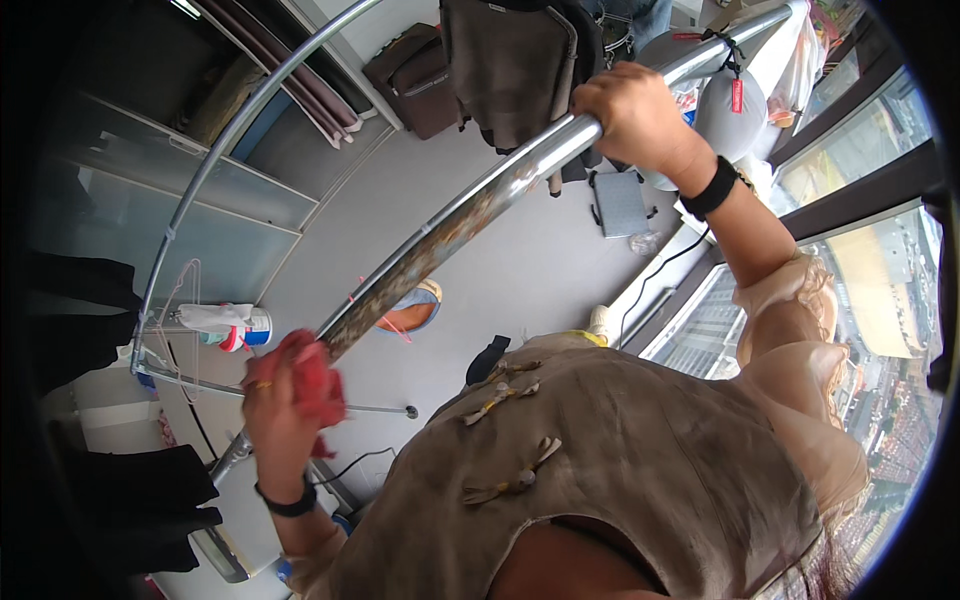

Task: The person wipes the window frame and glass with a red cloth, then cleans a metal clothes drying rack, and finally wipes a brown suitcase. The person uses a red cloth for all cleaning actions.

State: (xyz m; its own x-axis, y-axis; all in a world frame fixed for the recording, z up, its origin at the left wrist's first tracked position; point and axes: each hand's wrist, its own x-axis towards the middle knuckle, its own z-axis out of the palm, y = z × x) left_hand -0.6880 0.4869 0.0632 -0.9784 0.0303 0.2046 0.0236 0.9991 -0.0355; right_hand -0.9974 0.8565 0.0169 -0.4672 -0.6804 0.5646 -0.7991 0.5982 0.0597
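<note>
A shiny metal rail [517,172] with rust-like brown patches along its near face runs diagonally across the view, from lower left to upper right. My right hand [634,116] grips its upper part. At the lower left, my left hand [281,409] holds a red cloth [309,379] against the rail, its fingers partly hidden by the cloth. Beyond my right hand, a grey pillow-like bundle [731,112] with a red tag hangs from the rail by a dark tie. Both wrists wear black bands.
A thinner curved metal rail [202,161] arcs at the left, near hangers and dark hanging clothes [142,502]. Behind the rail hangs a dark grey jacket [514,67]. On the floor are a brown case [424,82] and a flat grey object [620,204]. Windows [847,165] line the right.
</note>
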